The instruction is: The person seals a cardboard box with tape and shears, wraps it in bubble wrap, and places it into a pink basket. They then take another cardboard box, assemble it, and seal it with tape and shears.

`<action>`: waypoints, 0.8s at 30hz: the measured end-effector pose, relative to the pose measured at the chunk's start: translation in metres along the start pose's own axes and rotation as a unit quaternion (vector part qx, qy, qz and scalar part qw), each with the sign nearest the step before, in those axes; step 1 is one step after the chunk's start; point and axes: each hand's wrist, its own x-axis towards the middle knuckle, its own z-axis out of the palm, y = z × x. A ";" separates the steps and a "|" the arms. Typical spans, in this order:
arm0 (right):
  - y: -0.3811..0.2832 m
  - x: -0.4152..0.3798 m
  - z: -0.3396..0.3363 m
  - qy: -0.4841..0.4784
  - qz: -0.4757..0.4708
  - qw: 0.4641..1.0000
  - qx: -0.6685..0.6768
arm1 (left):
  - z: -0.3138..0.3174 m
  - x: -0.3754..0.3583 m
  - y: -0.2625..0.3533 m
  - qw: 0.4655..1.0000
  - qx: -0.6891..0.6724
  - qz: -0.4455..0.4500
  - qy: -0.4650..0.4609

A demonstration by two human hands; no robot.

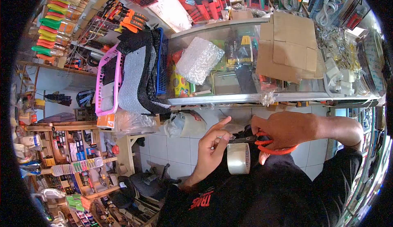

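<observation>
Well, from the head view we see our right hand (278, 133) grasping the scissors (276, 150) by their orange handles, the dark blades pointing toward our left hand (212, 150). That left hand is partly curled, thumb pressed to a finger close to the blade tips, one finger stretched outward; whatever small bit sits at the pinch is too small for us to name. Between our hands, just below the blades, is the roll of tape (238, 159). Beyond our hands runs the glass display case (245, 97), with packaged goods inside; on it lie a bubble-wrapped package (199, 60) and, beyond our right hand, flat cardboard (286, 47). Beyond and left of our left hand, the pink basket (117, 92) holds dark and clear items, and the blue basket (162, 63) stands near it, with black and grey wrap (133, 77) draped between them.
</observation>
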 end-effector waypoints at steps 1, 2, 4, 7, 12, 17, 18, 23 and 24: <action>0.002 0.000 0.002 0.012 -0.013 1.000 0.003 | 0.000 -0.001 0.002 1.000 0.000 -0.012 -0.005; 0.005 -0.001 0.006 0.024 -0.025 0.999 0.005 | 0.000 -0.001 0.004 1.000 -0.001 -0.018 -0.004; 0.007 -0.002 0.008 0.038 -0.034 0.999 0.002 | 0.003 0.000 0.009 1.000 -0.006 -0.024 0.003; 0.005 -0.001 0.008 0.042 -0.029 0.998 -0.020 | 0.003 0.001 0.011 0.999 -0.011 -0.030 0.017; -0.001 -0.006 0.004 0.033 0.004 0.999 -0.037 | 0.001 0.001 0.006 0.998 -0.054 -0.029 0.005; -0.005 -0.016 -0.012 0.012 0.016 0.998 -0.055 | 0.002 -0.004 0.000 0.985 -0.164 -0.044 -0.030; -0.006 -0.016 -0.015 -0.003 0.030 0.998 -0.060 | 0.001 -0.006 -0.001 0.986 -0.155 -0.038 -0.045; 0.008 -0.018 -0.008 0.074 -0.022 0.996 -0.055 | 0.009 -0.006 -0.004 0.989 -0.021 0.071 -0.126; 0.010 -0.018 -0.008 0.083 -0.021 0.995 -0.057 | 0.009 -0.008 -0.011 0.987 0.000 0.075 -0.140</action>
